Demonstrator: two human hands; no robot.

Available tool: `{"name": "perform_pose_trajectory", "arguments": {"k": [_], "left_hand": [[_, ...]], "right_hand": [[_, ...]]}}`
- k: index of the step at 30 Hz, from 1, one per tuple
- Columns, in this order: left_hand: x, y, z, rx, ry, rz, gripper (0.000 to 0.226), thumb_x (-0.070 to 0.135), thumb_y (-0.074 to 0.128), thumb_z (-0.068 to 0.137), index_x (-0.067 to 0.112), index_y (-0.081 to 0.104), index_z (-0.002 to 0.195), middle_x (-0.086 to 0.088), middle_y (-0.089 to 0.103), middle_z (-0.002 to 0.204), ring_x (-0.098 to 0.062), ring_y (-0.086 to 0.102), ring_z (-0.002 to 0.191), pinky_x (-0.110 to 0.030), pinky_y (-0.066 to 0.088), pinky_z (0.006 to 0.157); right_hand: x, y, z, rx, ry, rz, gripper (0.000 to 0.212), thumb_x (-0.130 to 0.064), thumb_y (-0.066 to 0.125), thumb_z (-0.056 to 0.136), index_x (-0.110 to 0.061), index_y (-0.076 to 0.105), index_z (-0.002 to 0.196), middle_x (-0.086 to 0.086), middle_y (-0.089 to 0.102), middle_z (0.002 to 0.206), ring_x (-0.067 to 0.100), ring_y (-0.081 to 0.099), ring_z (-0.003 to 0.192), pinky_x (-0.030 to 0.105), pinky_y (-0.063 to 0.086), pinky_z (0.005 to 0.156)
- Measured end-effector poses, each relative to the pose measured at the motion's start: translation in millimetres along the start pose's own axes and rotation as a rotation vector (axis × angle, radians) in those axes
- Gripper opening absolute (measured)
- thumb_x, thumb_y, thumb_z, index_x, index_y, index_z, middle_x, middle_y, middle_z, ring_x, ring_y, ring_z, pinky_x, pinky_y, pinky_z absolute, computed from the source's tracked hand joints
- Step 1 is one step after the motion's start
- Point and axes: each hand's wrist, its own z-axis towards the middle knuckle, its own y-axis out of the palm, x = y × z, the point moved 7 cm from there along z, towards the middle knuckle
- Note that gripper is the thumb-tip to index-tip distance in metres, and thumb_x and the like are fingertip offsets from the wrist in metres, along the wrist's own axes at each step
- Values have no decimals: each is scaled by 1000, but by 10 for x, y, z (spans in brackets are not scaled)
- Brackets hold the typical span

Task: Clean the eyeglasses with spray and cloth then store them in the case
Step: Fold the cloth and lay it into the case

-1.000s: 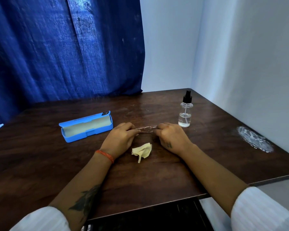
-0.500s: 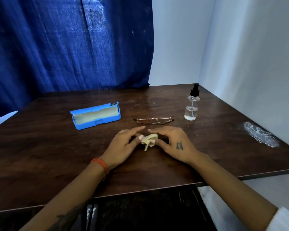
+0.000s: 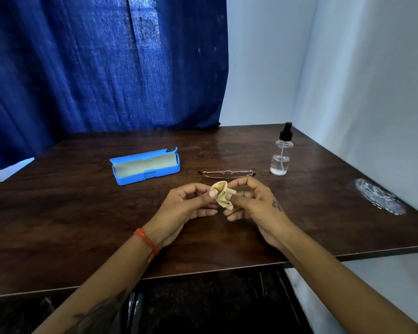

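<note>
A small crumpled yellow cloth (image 3: 222,195) is held up off the table between both hands. My left hand (image 3: 186,208) pinches its left side and my right hand (image 3: 253,203) pinches its right side. Folded thin-framed eyeglasses (image 3: 227,174) lie flat on the table just beyond the hands, untouched. A blue glasses case (image 3: 146,168) lies open to the left of the eyeglasses, with a pale lining showing. A clear spray bottle (image 3: 281,154) with a black nozzle stands upright to the right of the eyeglasses.
The dark wooden table (image 3: 106,225) has its near edge below my wrists. A white powdery smear (image 3: 378,196) marks the table's right side. A blue curtain (image 3: 101,63) hangs behind, and a white wall (image 3: 372,80) runs along the right edge.
Both hands let go of the eyeglasses, which now lie on the table. They came back toward me, took hold of the yellow cloth and lifted it.
</note>
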Motion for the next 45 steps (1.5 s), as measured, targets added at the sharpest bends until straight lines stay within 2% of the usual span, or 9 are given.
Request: {"name": "perform_pose_trajectory", "arguments": {"k": [5,9,14,19,23,34,38,41,45], "left_hand": [[-10,-106,-2,132,-8,3,10,13,63,79,11,67,70,2,71,75,-8,66,73,-20,54,61],[39,-81,-25,143,82,169,9,11,63,82,11,67,74,3,70,72,-8,65,70,-18,53,60],[109,-65,-53,172,158,318,16,6,58,84,15,65,72,0,66,73,-10,61,72,-22,50,66],[94,-70,-71,156,42,142,27,-1,44,84,12,63,71,-5,62,73,-15,58,71,-29,50,68],[158,14,-112,84,133,279,7,21,64,81,14,64,80,5,63,75,-5,59,73,-16,48,64],[296,-267,-250,-179,-99,373,26,12,75,64,13,69,89,0,70,82,-8,63,74,-16,50,63],[303,-399,-166,-169,-147,592,27,2,77,66,10,70,91,2,71,79,-3,64,71,-12,50,64],[337,-456,-63,-54,17,927,22,4,76,69,15,71,87,2,68,78,-1,60,68,-12,47,64],[474,-328,-113,61,460,1228,21,-2,71,72,14,71,85,-1,67,84,-14,60,77,-26,49,70]], "right_hand": [[-56,38,-70,102,-73,-189,3,-19,62,87,-16,62,89,10,70,84,19,69,75,28,59,61],[-100,95,-107,160,-90,-363,49,-66,59,68,-18,64,74,3,70,85,16,67,83,35,59,70],[-160,50,-25,209,-73,-575,11,-27,70,72,-26,64,63,-6,67,73,15,62,76,34,51,71],[-374,37,6,114,-116,-569,15,-12,64,75,-22,68,64,-7,65,59,9,58,60,29,46,59],[-551,71,24,24,-154,-557,14,-10,65,77,-21,71,72,1,70,67,13,63,64,27,51,53],[-427,-208,149,-179,168,-261,7,-8,68,79,-1,69,82,-4,68,59,5,64,55,15,51,44],[-137,-257,193,-142,201,-377,4,-5,72,76,-8,69,75,-3,68,59,8,63,57,17,52,48],[-68,-271,274,-56,61,-664,14,-5,77,72,-17,70,71,-2,66,62,10,58,61,18,47,59],[-156,-266,283,62,-207,-958,12,-10,78,70,-21,73,73,-4,69,72,10,59,70,20,39,67]]}}
